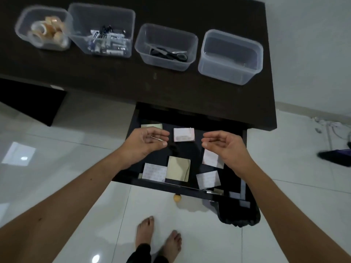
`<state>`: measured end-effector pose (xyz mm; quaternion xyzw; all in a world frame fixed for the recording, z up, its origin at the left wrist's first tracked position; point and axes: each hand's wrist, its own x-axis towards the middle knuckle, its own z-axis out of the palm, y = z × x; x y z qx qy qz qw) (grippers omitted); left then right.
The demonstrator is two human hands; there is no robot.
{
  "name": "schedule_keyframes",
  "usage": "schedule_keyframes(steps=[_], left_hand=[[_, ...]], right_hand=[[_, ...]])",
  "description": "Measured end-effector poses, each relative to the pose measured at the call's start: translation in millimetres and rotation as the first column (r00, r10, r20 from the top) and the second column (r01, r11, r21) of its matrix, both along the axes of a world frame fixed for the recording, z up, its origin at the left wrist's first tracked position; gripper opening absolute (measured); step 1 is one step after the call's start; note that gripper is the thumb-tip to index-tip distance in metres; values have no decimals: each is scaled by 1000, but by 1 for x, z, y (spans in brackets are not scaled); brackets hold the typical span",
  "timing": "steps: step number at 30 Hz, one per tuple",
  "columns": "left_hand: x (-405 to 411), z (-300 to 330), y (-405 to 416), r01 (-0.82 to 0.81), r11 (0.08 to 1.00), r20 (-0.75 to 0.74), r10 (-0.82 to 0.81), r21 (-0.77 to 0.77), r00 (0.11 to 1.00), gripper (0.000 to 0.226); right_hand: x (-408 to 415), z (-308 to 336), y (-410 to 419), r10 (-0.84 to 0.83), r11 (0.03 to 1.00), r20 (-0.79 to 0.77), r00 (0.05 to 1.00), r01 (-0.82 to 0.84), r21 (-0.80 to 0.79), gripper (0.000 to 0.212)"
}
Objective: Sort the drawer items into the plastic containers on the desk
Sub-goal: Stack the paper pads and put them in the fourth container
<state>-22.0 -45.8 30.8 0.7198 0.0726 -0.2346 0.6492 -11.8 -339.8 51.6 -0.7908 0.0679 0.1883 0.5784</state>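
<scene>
Hovering over the open drawer (161,184), both hands hold nothing. Left hand (145,144) has loosely curled fingers, thumb toward the middle; right hand (225,146) mirrors it, fingers relaxed and slightly bent. A pink pad (183,134) lies at the drawer's back, between the two hands, touching neither. A yellow pad (152,126) is partly hidden behind the left hand. Another pink pad (209,158) sits just under the right hand's fingers. Nearer the drawer front: a white pad (154,172), a tan pad (178,168) beside it, and one more white pad (208,179) to the right.

On the tabletop (209,95), four clear tubs stand in a row: tape tub (20,25) far left with tape rolls, battery tub (76,21) with batteries, scissors tub (144,35) with black scissors, and an empty tub (230,73) far right. Bare feet (157,238) on white floor tiles below.
</scene>
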Motion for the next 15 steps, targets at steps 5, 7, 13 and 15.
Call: schedule_keyframes(steps=[5,7,13,15], left_hand=[[-5,-43,-9,47,998,-55,-45,43,997,34],[-2,-51,-14,64,997,-69,-61,42,996,36],[8,-61,-21,139,987,-66,-134,76,989,39],[8,-63,-21,170,981,-67,-164,89,984,40]], right_hand=[[-4,-40,-19,37,991,-12,999,-38,-128,35],[-2,-50,-23,95,949,39,995,-78,-307,40],[5,-66,-21,217,748,30,976,-147,-647,64],[6,-68,-20,222,728,4,975,-163,-666,71]])
